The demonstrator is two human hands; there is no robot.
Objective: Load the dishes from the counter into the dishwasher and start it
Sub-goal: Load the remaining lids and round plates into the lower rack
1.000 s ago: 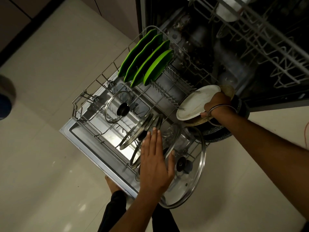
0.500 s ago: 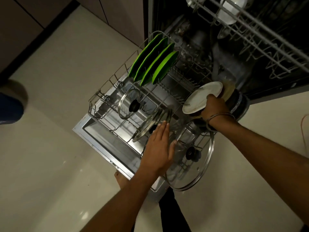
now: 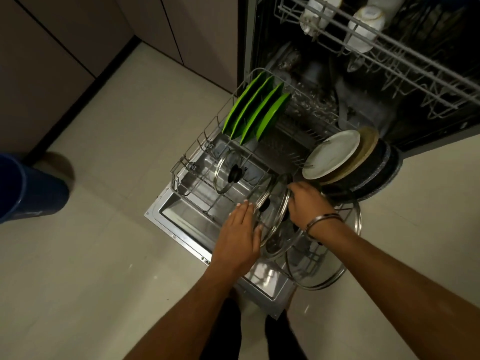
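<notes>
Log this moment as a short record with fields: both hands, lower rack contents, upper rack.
left hand: open, fingers flat against a glass lid
right hand: grips the rim of a second glass lid
lower rack: pulled out; four green plates, white plate, more glass lids
upper rack: white cups

Four bright green plates [image 3: 255, 114] stand on edge in the pulled-out wire lower rack [image 3: 205, 141] — clear glass steel-rimmed lids [image 3: 230, 172] lean in front, a white round plate [image 3: 332, 154] tilted at right.
</notes>
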